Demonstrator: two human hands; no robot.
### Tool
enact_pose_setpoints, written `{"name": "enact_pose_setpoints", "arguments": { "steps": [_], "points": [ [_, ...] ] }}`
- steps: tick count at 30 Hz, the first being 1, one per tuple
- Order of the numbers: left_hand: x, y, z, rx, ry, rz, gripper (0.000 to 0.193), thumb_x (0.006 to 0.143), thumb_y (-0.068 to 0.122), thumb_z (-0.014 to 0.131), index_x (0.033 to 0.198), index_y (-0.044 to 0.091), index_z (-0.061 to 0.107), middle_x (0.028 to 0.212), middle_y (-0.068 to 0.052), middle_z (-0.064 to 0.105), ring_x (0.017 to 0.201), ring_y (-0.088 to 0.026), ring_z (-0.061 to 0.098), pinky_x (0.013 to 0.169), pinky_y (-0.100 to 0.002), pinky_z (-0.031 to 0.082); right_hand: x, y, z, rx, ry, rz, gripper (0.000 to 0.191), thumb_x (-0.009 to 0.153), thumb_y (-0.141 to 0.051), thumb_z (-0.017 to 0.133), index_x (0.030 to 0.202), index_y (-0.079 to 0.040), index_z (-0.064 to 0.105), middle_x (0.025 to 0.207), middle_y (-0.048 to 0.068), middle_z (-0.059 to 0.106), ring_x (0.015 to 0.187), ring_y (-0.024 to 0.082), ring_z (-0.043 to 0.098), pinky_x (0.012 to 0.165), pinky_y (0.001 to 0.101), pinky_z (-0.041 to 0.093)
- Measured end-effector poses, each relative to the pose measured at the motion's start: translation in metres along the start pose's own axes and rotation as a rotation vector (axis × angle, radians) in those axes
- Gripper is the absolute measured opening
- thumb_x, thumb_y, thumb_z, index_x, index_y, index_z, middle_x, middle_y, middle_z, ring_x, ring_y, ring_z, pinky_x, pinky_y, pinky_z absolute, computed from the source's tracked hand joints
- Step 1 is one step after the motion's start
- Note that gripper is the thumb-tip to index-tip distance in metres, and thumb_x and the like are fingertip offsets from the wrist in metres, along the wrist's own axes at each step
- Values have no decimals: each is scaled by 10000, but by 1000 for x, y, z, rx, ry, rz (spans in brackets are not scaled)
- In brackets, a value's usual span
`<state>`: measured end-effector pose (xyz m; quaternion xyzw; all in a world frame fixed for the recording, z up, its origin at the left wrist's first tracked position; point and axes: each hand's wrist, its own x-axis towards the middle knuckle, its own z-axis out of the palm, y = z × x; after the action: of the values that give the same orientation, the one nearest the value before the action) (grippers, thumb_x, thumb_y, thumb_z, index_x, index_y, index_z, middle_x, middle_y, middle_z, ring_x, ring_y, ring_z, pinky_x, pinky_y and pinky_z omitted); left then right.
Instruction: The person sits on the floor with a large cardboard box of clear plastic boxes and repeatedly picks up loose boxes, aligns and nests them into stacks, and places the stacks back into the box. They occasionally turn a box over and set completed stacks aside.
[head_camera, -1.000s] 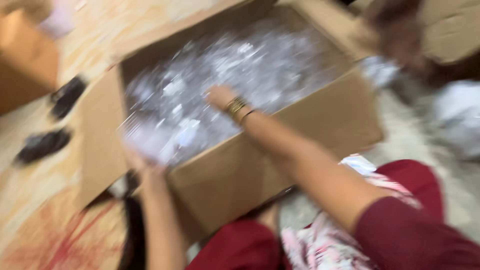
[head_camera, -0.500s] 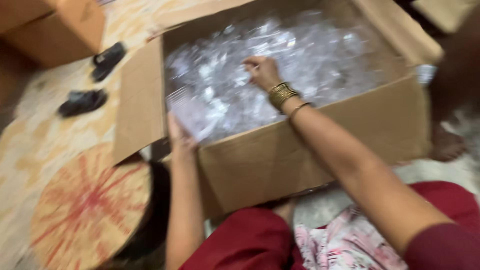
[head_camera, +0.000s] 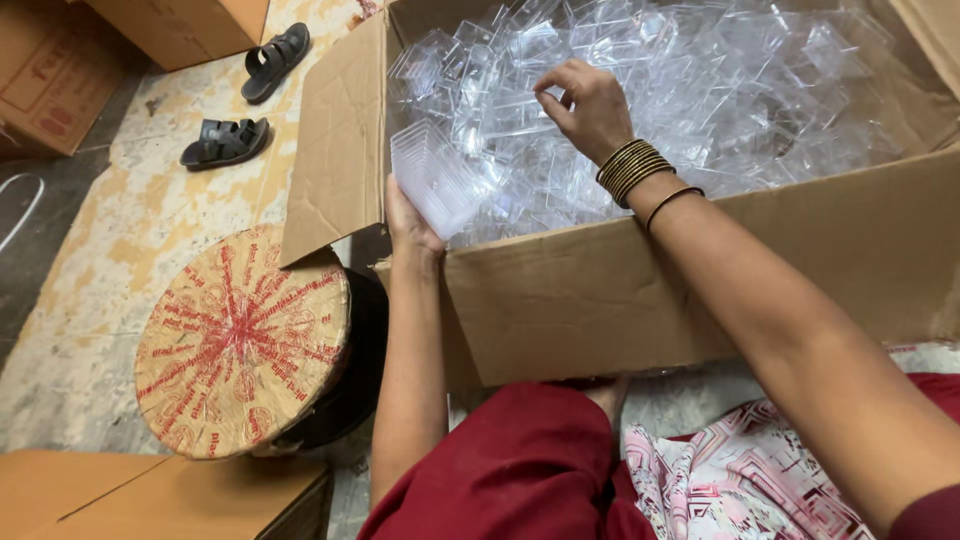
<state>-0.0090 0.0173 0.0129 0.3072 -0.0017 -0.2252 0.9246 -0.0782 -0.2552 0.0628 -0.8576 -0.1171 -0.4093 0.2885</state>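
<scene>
Both arms stretch forward from the lower edge of the view, bare from the short dark-red sleeves down. The left forearm runs almost straight up the middle, slim and upright, with the wrist bent back a little. The left hand (head_camera: 408, 222) is cupped palm up, fingers closed around what it carries. The right arm comes in from the lower right corner on a long slant, elbow low, and bangles ring its wrist. The right hand (head_camera: 588, 105) hangs palm down, knuckles toward the camera, fingers curled and pinching lightly at their tips.
</scene>
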Motion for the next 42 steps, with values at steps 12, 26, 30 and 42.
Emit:
{"name": "enact_pose_setpoints", "arguments": {
  "steps": [12,26,30,42],
  "points": [
    [3,0,-12,-55,11,99,620,990,517,417,1357,43,574,1283,-170,642,1125,-338,645,913,-506,581,-2,23,10,254,70,287,256,966,-62,649,1196,42,605,1125,150,679,878,165,741,746,301,634],
    [1,-1,-12,-59,77,162,655,986,546,401,1369,36,553,1293,-175,631,1132,-333,642,943,-488,565,-5,-14,63,48,-885,115,668,840,-631,737,1096,-30,600,1133,202,654,1037,297,630,852,455,572],
    [-2,-2,-12,-77,70,173,652,987,547,411,1376,43,553,1305,-171,624,1136,-329,638,941,-488,566,-3,-4,45,234,-680,249,602,859,-534,735,1172,-52,556,1203,162,640,1115,264,651,939,408,571],
    [0,-2,-19,-111,26,176,556,1010,492,426,1297,49,600,1197,-157,667,1053,-316,670,871,-474,590,6,-2,29,243,-225,-17,426,939,-125,727,1277,41,530,1123,173,676,1053,253,703,926,334,629]
  ]
}}
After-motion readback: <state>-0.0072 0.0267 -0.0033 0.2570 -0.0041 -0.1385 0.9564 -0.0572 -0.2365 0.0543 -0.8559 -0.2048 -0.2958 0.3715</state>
